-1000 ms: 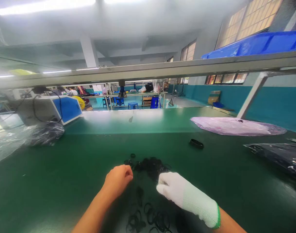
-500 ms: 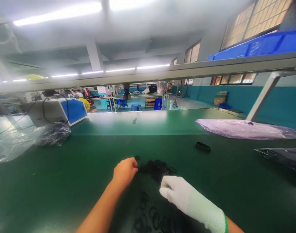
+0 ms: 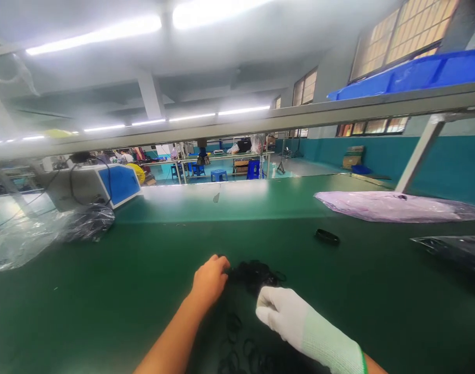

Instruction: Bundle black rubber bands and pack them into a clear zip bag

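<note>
A pile of thin black rings [image 3: 255, 274] lies on the green table between my hands. My left hand [image 3: 211, 280], bare, is at the pile's left edge with its fingers curled down; a bit of black shows at the fingertips, too small to make out. At the pile's near right side is my right hand [image 3: 286, 311] in a white knit glove, thumb and fingers pinched together. Whatever that pinch holds is hidden. More loose black rings [image 3: 233, 358] are scattered on the table closer to me, dark and blurred.
Beyond the pile to the right lies a larger black band [image 3: 327, 237]. Farther right are a pinkish plastic bag [image 3: 393, 206] and a dark bag [image 3: 456, 254]. Clear plastic [image 3: 38, 239] and a blue-and-white machine [image 3: 118, 184] stand left. A rail [image 3: 229, 124] crosses overhead.
My left hand has moved right toward the pile, covering the spot where a small ring lay beyond its fingers. My gloved right hand keeps its pinch and has hardly moved. The view has shifted slightly.
</note>
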`<state>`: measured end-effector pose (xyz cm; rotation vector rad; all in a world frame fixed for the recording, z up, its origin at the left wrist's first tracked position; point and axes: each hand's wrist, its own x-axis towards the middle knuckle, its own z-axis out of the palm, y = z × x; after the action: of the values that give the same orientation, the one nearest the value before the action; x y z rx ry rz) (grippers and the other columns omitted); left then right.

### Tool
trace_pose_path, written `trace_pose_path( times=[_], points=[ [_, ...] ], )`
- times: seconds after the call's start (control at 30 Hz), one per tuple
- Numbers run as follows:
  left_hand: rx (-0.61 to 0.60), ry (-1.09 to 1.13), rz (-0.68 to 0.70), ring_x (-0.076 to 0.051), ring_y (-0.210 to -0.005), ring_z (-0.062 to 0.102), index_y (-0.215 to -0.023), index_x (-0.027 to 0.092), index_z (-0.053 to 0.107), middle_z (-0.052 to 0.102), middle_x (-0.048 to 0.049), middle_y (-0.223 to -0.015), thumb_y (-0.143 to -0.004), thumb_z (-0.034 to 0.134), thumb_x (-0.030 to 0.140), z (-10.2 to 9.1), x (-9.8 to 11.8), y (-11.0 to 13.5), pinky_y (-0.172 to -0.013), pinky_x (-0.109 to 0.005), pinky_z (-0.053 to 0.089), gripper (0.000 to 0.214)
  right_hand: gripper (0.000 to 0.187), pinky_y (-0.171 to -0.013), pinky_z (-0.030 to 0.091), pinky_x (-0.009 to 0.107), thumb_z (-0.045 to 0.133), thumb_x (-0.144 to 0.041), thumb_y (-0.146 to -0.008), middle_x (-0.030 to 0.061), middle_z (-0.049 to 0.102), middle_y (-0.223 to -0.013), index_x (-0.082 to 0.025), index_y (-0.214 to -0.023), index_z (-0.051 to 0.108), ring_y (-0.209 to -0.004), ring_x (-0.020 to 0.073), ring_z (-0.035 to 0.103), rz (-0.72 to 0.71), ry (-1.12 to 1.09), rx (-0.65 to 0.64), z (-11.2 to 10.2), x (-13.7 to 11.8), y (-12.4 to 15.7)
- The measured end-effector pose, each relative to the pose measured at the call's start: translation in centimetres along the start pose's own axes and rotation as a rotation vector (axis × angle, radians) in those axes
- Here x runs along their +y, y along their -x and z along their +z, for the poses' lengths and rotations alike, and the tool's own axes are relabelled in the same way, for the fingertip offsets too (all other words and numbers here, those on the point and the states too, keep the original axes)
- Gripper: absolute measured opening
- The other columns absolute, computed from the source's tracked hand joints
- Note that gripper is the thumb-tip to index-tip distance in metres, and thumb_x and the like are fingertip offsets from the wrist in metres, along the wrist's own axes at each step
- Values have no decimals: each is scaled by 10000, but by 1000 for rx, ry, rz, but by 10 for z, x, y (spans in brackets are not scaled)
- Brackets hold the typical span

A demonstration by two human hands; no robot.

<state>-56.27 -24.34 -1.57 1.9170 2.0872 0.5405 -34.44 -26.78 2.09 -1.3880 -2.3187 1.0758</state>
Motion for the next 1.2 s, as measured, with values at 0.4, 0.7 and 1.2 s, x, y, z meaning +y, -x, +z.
trace_pose_path(
  times=[0.4,0.7,1.2],
  points=[
    [-180,914,-122,-66,-560,339,-787,136,460,401,30,-629,-721,548,357,-8,-4,29,-534,-200,266,247,125,-498,336,201,375,-203,-757,-17,484,-640,-158,-755,492,-522,69,446,-12,-277,135,16,-1,-12],
    [-307,1235,-152,-89,-601,487,-772,97,513,529,-24,-684,-675,639,292,11,33,60,-598,-231,371,252,304,-451,398,248,500,-293,-669,21,535,-612,-100,-903,496,-449,99,472,55,-735,145,31,4,-22],
    [-284,1461,-289,-106,-597,539,-760,95,514,552,-39,-681,-674,668,273,12,37,65,-588,-242,425,250,390,-401,322,214,509,-275,-593,-27,485,-607,-122,-951,528,-427,76,437,62,-771,165,35,-2,-19]
  ],
)
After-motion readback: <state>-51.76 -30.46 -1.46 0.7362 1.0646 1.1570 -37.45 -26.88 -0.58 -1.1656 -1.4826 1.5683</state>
